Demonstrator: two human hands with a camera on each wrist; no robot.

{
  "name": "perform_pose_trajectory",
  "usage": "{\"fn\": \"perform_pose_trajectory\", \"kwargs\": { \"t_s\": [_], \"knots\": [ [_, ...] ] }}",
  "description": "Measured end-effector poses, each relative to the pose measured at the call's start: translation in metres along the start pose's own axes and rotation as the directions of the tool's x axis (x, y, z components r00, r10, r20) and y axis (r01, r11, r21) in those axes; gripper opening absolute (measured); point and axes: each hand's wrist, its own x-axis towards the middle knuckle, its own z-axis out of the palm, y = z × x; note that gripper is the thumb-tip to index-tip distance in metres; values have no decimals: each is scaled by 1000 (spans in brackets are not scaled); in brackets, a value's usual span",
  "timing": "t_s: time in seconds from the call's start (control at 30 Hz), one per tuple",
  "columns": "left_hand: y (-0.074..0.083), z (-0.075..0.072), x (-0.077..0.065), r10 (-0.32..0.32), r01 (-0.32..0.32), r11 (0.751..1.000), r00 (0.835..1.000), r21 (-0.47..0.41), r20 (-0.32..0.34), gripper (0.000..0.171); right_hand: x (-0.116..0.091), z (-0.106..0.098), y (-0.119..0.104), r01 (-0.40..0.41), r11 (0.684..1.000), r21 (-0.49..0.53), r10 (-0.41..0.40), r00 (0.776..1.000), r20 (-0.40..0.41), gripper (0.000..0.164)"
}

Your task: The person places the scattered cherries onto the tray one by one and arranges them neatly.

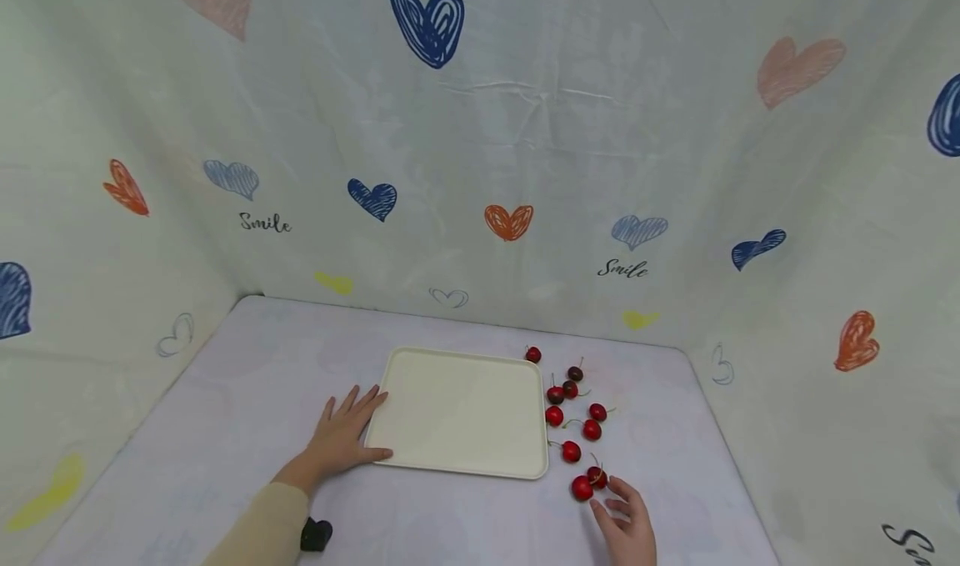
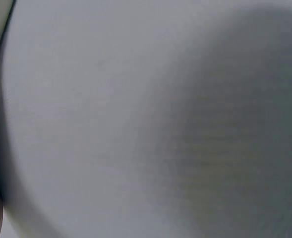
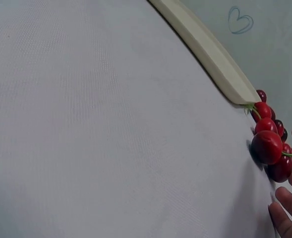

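A shallow cream tray (image 1: 459, 414) lies flat on the white-covered table. My left hand (image 1: 341, 434) rests at its left side, fingers spread, fingertips and thumb on the rim. To the tray's right, several red and dark red cherries (image 1: 592, 430) with green stems lie scattered. My right hand (image 1: 630, 523) is beside the two nearest cherries (image 1: 582, 488), fingers loosely bent with a gap between thumb and fingers. In the right wrist view, the fingers (image 3: 288, 204) are close to a cherry (image 3: 267, 148); whether they touch the stem I cannot tell. The left wrist view mostly shows blurred tablecloth.
A black heart print (image 1: 316, 536) shows beside my left sleeve (image 1: 264, 526). Behind the table hangs a pale curtain (image 1: 555, 174) printed with hearts and the word Smile, which also runs along both sides.
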Motion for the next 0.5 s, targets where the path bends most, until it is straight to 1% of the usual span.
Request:
{"fn": "perform_pose_trajectory", "kwargs": {
  "t_s": [0.13,0.33,0.5],
  "knots": [
    [2,0,-1,-8,8,1000,1000,2,-11,105,-1,3,0,-4,1000,-13,3,1000,-23,53],
    [1,1,1,-2,2,1000,1000,20,10,109,-2,6,-2,1,999,-45,-3,999,-49,53],
    [1,-5,2,-14,14,1000,997,1,76,120,1,7,-2,-2,998,-65,-4,996,-89,50]
  ]
}}
